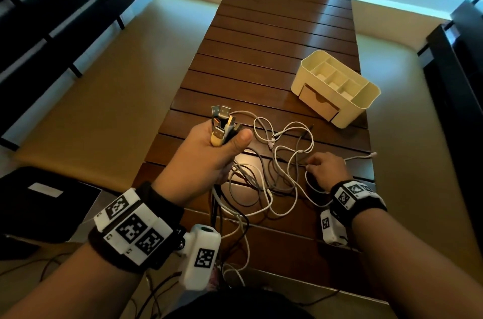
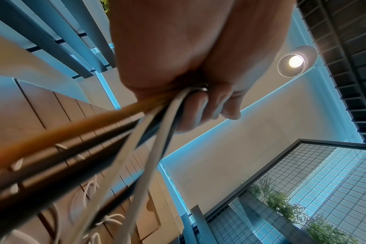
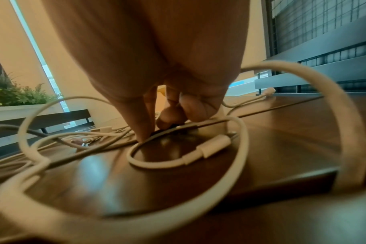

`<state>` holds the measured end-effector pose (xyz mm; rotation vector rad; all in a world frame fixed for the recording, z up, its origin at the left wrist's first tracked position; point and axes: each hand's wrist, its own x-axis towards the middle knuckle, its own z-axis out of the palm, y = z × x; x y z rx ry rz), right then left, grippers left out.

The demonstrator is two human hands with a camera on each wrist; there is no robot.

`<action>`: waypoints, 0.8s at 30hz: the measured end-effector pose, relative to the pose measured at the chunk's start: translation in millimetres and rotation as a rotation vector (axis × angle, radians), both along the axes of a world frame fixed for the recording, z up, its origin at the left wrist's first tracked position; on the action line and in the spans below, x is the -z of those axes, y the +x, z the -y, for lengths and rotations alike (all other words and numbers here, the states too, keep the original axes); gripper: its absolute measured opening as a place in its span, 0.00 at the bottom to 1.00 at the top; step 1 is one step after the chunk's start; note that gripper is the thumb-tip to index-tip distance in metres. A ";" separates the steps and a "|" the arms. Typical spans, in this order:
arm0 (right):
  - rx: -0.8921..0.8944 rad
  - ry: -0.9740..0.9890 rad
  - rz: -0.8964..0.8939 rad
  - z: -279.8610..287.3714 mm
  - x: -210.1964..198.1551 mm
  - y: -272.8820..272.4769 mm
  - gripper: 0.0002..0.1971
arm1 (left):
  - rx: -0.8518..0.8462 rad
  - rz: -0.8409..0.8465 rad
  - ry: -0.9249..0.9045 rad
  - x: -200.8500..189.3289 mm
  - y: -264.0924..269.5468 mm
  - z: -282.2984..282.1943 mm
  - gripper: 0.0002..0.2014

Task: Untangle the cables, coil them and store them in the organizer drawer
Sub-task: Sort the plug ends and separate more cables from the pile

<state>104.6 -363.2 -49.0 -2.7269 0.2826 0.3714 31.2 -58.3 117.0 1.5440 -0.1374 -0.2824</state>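
Observation:
My left hand [image 1: 219,149] is raised above the table and grips a bundle of USB plugs [image 1: 223,122], their ends sticking up out of the fist. White, grey and black cables [image 2: 136,132] hang from the fist and spread in a tangle [image 1: 274,175] over the slatted wooden table [image 1: 274,44]. My right hand [image 1: 317,166] is down on the table at the tangle's right edge and pinches a thin dark cable [image 3: 178,127] between thumb and fingers. A white connector [image 3: 215,146] lies just in front of those fingers. The cream organizer [image 1: 337,88] stands further right, its small drawer [image 1: 317,102] closed.
A loose white cable end [image 1: 366,156] lies to the right of my right hand. Some cables droop over the table's near edge [image 1: 235,253]. Beige cushioned benches [image 1: 117,88] flank the table, with dark railings [image 1: 457,70] beyond. A dark mat [image 1: 44,201] lies at lower left.

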 end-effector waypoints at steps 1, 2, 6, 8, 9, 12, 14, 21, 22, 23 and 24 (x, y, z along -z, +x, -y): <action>-0.009 -0.016 -0.003 0.1 0.4 -0.1 0.06 | 0.002 0.001 0.003 -0.5 -0.1 0.3 0.17; -0.014 -0.031 -0.005 -0.4 -0.9 -0.9 0.06 | 0.004 0.001 0.005 -1.0 -0.2 0.5 0.17; 0.081 0.009 0.044 -3.5 -10.9 -3.8 0.04 | -0.008 0.003 0.008 -1.4 -1.9 -0.3 0.17; 0.132 0.098 0.141 -11.1 -21.6 -5.6 0.03 | -0.021 -0.001 0.006 -1.5 -2.8 -0.7 0.17; 0.135 0.155 0.191 -17.4 -28.3 -6.8 0.03 | -0.025 -0.001 0.006 -1.3 -3.2 -0.6 0.17; 0.063 0.317 0.166 -46.3 -49.0 -11.4 0.08 | -0.029 -0.009 0.008 -1.8 -4.1 2.1 0.17; -0.020 0.330 0.001 -68.4 -54.5 -13.1 0.14 | -0.017 -0.008 0.000 -2.7 -5.0 5.6 0.17; -0.105 0.096 -0.126 -78.7 -30.5 -12.6 0.04 | 0.002 0.005 0.008 -6.7 -11.8 8.2 0.17; -0.092 0.098 -0.125 -76.4 -28.7 -14.8 0.05 | -0.004 0.006 0.008 -7.0 -13.1 7.5 0.17; -0.084 0.102 -0.125 -73.9 -27.2 -16.9 0.08 | -0.006 0.008 0.007 -7.0 -14.3 7.0 0.17; -0.079 0.096 -0.127 -71.9 -26.1 -19.0 0.10 | -0.007 0.010 0.007 -7.0 -15.6 6.8 0.17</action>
